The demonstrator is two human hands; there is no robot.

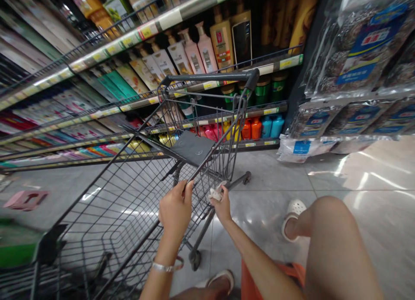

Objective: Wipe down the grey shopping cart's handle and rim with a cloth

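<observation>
A dark grey wire shopping cart (106, 235) stands before me, its basket stretching to the lower left and its handle (210, 76) on the shelf side. My left hand (177, 205) is closed around the near top rim of the basket. Lower and to the right, my right hand (222, 205) pinches a crumpled white tissue (216, 193) against or close to the cart's side wires; whether it touches them I cannot tell. A grey child-seat flap (193, 148) lies inside the cart below the handle.
Shelves (168, 19) of pump bottles run along the far side. Packs of steel scourers (359, 53) hang at the right. A pink stool (26, 200) sits on the floor at the left, near a blurred green object (17, 248). A cart wheel (195, 260) is close to my feet.
</observation>
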